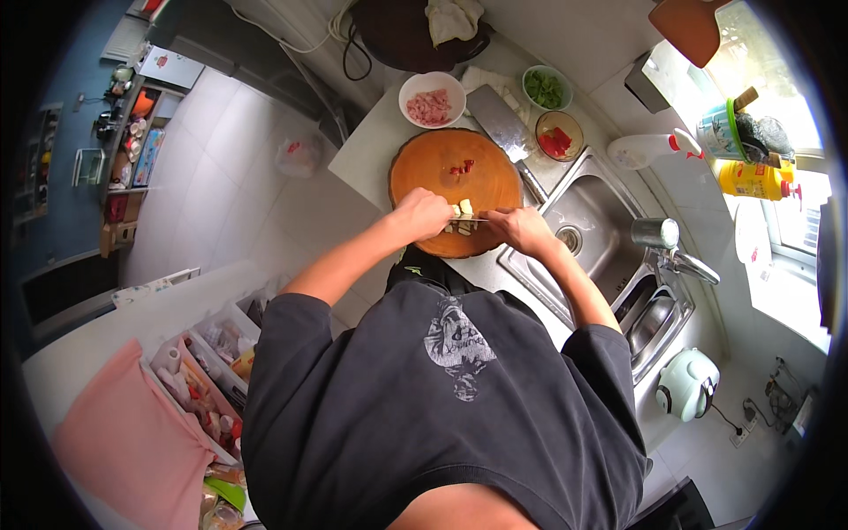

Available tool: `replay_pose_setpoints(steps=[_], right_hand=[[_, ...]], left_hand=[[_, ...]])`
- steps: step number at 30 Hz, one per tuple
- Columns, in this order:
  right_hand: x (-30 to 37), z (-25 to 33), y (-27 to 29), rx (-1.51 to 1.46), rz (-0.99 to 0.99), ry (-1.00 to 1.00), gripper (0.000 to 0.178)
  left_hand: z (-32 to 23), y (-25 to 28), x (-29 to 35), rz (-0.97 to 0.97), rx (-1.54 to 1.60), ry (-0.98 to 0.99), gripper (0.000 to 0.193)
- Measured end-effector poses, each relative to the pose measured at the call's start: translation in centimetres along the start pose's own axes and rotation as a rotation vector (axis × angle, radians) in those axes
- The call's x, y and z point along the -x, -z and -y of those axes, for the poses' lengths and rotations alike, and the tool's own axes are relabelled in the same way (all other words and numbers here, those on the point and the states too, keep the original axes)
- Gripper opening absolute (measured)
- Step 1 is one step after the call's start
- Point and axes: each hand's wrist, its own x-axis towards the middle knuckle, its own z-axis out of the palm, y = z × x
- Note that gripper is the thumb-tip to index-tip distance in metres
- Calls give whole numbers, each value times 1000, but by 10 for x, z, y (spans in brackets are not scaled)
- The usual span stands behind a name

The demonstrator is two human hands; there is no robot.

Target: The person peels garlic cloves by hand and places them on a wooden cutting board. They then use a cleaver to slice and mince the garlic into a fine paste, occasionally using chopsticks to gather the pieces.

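Observation:
On a round wooden cutting board, my right hand is closed round the handle end of a knife, whose thin blade runs sideways toward my left hand. My left hand is at the blade's other end with fingers curled; what they grip is hidden. Pale yellow pieces, possibly garlic or ginger, lie just beyond the blade, and smaller pale bits are on the near side. Farther up the board sits a small group of chopped red pieces, perhaps chili, which neither hand touches.
Behind the board stand a white bowl of cut pink meat, a cleaver, a bowl of green pieces and a glass bowl with red pieces. A steel sink with a faucet adjoins on the right.

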Motion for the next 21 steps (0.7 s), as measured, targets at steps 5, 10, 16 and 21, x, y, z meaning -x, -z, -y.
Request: replay_pose_setpoints(steps=[5,10,16,21], right_hand=[[-22,35,25,222,100,-28,16],[-25,30,41,186,41,-43,17],[-9,-4,3,121,-2,-86,33],[13,17,-6,119,35,-106,27]], left_hand=[[23,-33,22,-373,334,-53,19],[17,-7,23,-434,240,-41,19],[27,6,-1,-479,174,-231,26],[1,1,11,-447,129,-191,25]])
